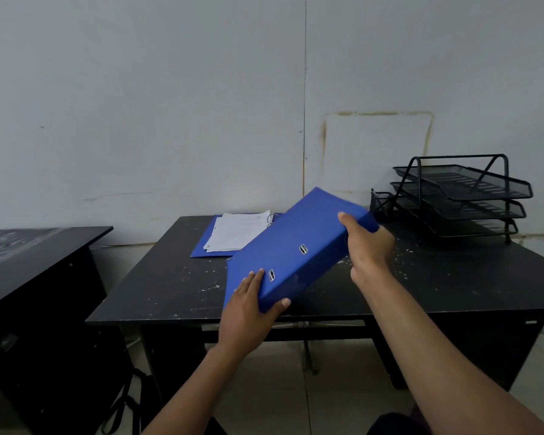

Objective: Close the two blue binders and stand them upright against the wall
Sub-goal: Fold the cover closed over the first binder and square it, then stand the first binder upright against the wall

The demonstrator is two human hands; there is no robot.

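Observation:
A closed blue binder [296,246] is held tilted above the black table [170,293], its far end raised toward the wall. My left hand [248,306] grips its near lower corner, thumb on the edge. My right hand [368,243] clasps its far right end at the spine. Behind it, a second blue binder [201,249] lies open and flat on the table near the wall, with white papers [236,230] on its rings.
A black three-tier mesh letter tray [462,196] stands at the table's back right, with a small mesh holder [379,202] beside it. Another black desk [35,255] sits to the left. The pale wall [170,105] runs behind the table.

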